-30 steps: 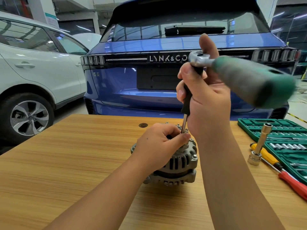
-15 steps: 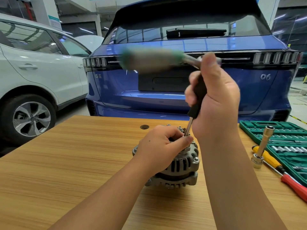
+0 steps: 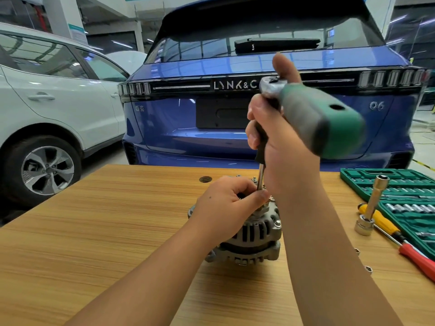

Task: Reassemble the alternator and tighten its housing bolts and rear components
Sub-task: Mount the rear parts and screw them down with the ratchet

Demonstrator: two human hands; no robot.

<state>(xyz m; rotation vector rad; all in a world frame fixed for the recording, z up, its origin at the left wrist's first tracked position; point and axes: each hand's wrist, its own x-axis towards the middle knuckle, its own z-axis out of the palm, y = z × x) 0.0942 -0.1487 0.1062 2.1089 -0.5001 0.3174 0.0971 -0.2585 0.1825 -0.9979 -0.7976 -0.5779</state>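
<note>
On counter: left hand (image 3: 226,203) pinches socket on alternator (image 3: 254,241); right hand (image 3: 282,147) wraps ratchet (image 3: 313,114) extension. Keep it vertical.

Both forearms bare, no sleeves; left hand (image 3: 226,205), right hand (image 3: 289,147) ungloved.

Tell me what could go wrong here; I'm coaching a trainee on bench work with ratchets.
The alternator stands loose on the table, steadied only by the left hand, so it may twist or tip. The left fingers pinch the extension near the fastener and could get nipped. The right hand grips high, so the ratchet may cam off.
</note>
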